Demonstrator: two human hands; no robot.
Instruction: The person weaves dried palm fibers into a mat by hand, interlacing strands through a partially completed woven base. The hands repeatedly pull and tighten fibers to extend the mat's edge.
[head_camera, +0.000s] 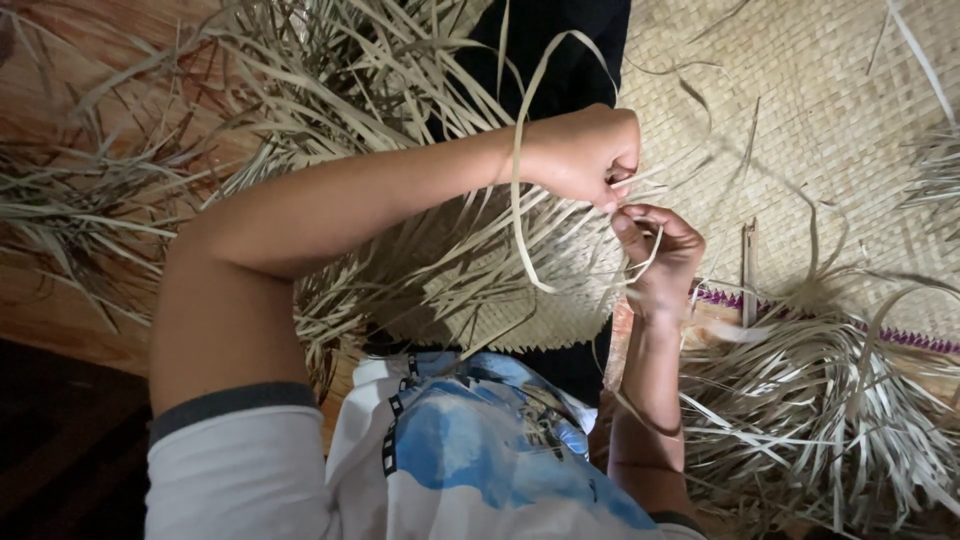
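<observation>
Your left hand (585, 155) is closed in a fist on a long dried leaf strip (520, 200) looping beneath it, while your right hand (660, 250), fingers curled, pinches the strip's other end above the woven mat (820, 130).

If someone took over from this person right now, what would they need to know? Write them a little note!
Left hand: closed, pinching a long pale leaf strip that loops up and back down.
Right hand: fingers curled, gripping strips just below the left hand.
Both hands meet over the small woven piece on the lap, its loose ends sticking out all round.
Done: the middle of that piece is plaited; a large finished mat lies beyond, with a purple-trimmed edge.
Left: the free strips are unwoven. Spare leaf bundles lie on the wooden floor.
</observation>
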